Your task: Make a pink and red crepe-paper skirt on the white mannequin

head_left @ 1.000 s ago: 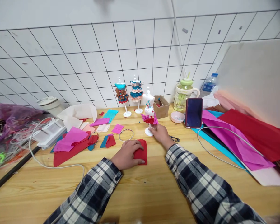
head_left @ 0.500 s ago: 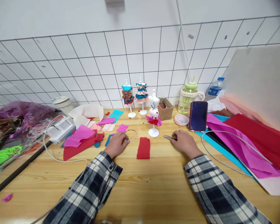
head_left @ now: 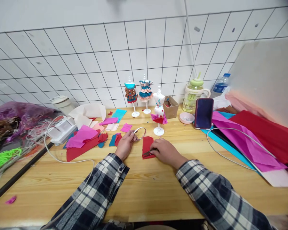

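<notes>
Near the middle of the wooden table lies a red paper piece (head_left: 147,144). My right hand (head_left: 165,151) is closed on small dark scissors (head_left: 147,154), whose blades lie over the lower part of that piece. Just left of it, my left hand (head_left: 126,143) pinches a thin white ring-shaped band (head_left: 144,129), raised slightly from the table. Behind the red piece stands a white mini mannequin (head_left: 159,110) with a pink and red skirt. Two more dressed mannequins (head_left: 131,94) (head_left: 146,92) are farther back.
Coloured paper scraps (head_left: 83,137) and a white power strip (head_left: 62,130) lie at left. A small cardboard box (head_left: 171,108), a pink dish (head_left: 186,118), a phone (head_left: 204,113), a green-lidded jug (head_left: 194,95) and large paper sheets (head_left: 249,143) are at right.
My right hand has moved left with the scissors, onto the red paper. My left hand has lifted the white band. The head view has tilted down slightly.
</notes>
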The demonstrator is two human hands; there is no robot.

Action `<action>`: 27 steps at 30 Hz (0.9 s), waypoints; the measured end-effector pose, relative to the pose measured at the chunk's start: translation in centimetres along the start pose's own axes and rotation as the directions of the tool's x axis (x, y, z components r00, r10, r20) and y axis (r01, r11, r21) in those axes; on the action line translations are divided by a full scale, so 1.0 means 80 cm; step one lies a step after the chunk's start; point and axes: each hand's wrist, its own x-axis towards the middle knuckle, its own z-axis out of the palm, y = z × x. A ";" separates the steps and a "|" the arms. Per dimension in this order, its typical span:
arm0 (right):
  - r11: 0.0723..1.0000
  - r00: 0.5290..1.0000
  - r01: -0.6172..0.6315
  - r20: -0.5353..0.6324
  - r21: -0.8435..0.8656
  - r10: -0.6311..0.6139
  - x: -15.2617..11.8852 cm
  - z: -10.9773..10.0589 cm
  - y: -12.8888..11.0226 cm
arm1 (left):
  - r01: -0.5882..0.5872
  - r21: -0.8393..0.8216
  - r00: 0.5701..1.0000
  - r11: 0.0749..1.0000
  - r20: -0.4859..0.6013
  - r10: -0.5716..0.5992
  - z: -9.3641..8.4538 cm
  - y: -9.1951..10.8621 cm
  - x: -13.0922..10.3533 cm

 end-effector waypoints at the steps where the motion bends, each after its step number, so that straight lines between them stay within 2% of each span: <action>1: 0.999 0.999 0.015 -0.036 -0.048 -0.017 0.002 0.003 -0.005 | 0.026 -0.034 0.999 0.999 0.036 -0.025 0.002 0.001 -0.002; 3: 0.998 0.986 -0.014 -0.169 -0.058 0.004 0.009 0.005 -0.010 | 0.056 -0.070 0.994 0.996 0.093 -0.050 0.004 0.003 -0.008; 4: 0.999 0.964 -0.047 -0.262 -0.018 0.041 0.012 0.005 -0.013 | 0.059 -0.082 0.992 0.995 0.115 -0.050 0.006 0.005 -0.012; 6: 0.986 0.884 -0.112 -0.441 0.124 0.156 0.020 0.005 -0.018 | 0.048 -0.079 0.987 0.996 0.159 -0.035 0.009 0.008 -0.022; 8: 0.957 0.814 -0.120 -0.525 0.265 0.247 0.023 0.006 -0.024 | 0.031 -0.037 0.978 0.999 0.207 -0.022 0.013 0.009 -0.033; 9: 0.950 0.816 -0.092 -0.524 0.299 0.244 0.023 0.007 -0.026 | 0.025 -0.014 0.974 1.000 0.226 -0.021 0.016 0.010 -0.039; 12: 0.955 0.888 0.059 -0.453 0.291 0.084 0.013 0.007 -0.031 | 0.032 0.017 0.961 0.999 0.273 -0.036 0.025 0.012 -0.056; 15: 0.956 0.911 0.137 -0.413 0.258 -0.019 0.001 0.003 -0.030 | 0.056 0.040 0.944 0.998 0.324 -0.066 0.033 0.017 -0.065; 18: 0.944 0.922 0.158 -0.385 0.291 -0.035 -0.003 -0.001 -0.027 | 0.011 0.099 0.918 0.995 0.394 -0.050 0.035 0.021 -0.070; 21: 0.895 0.936 0.164 -0.353 0.416 -0.007 -0.002 -0.001 -0.027 | -0.108 0.209 0.882 0.972 0.472 -0.003 0.033 0.023 -0.073; 25: 0.827 0.948 0.165 -0.317 0.537 0.017 -0.002 0.000 -0.027 | -0.277 0.440 0.868 0.854 0.495 0.027 0.030 0.024 -0.075; 27: 0.812 0.948 0.157 -0.316 0.563 0.035 -0.003 0.000 -0.026 | -0.315 0.517 0.875 0.796 0.483 0.032 0.030 0.023 -0.075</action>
